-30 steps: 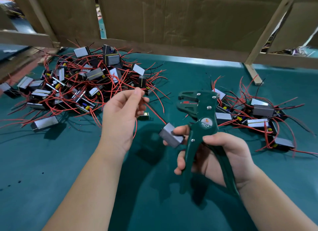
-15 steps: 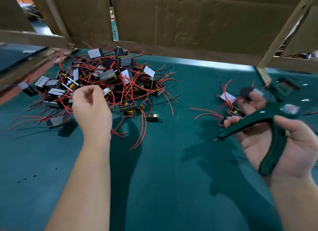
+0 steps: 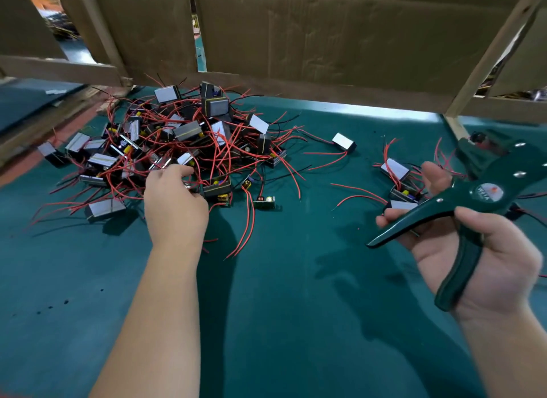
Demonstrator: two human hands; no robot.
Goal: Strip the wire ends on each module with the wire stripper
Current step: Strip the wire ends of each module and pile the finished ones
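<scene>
A big heap of black modules [image 3: 189, 134] with grey tops and red wires lies at the back left of the green table [image 3: 296, 279]. My left hand [image 3: 174, 202] reaches into the heap's front edge, fingers and thumb curled on a module there that is mostly hidden by the hand. My right hand [image 3: 491, 261] holds the dark green wire stripper [image 3: 461, 208] by its handles, which are spread, its head pointing up and right. A smaller group of modules [image 3: 398, 181] lies just behind that hand.
One module [image 3: 343, 141] lies alone between the two groups, and a small bare circuit board [image 3: 264, 201] sits by the big heap. Cardboard panels [image 3: 325, 33] on wooden framing wall off the back. A wooden post [image 3: 455, 125] stands at the back right.
The module held against the stripper has left my right hand, which swung right to the smaller group. My left hand let go of the wire and went down into the big heap.
</scene>
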